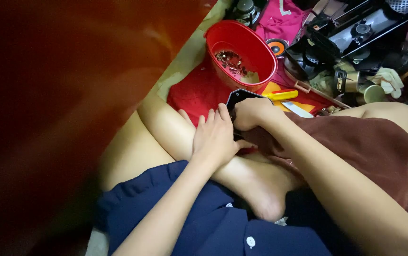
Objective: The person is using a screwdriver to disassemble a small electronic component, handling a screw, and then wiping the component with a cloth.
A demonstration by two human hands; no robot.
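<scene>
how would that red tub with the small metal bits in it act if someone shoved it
The red tub looks like thin plastic, so probably light and apt to slide. Its wide base likely resists tipping. The loose metal bits would probably rattle and shift.

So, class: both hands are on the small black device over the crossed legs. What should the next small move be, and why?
Probably steady the black device with the left hand before working on it further. The right hand covers its lower edge, the left rests alongside it, and it is perched over the legs rather than lying flat. How firmly either hand grips it cannot be told.
</scene>
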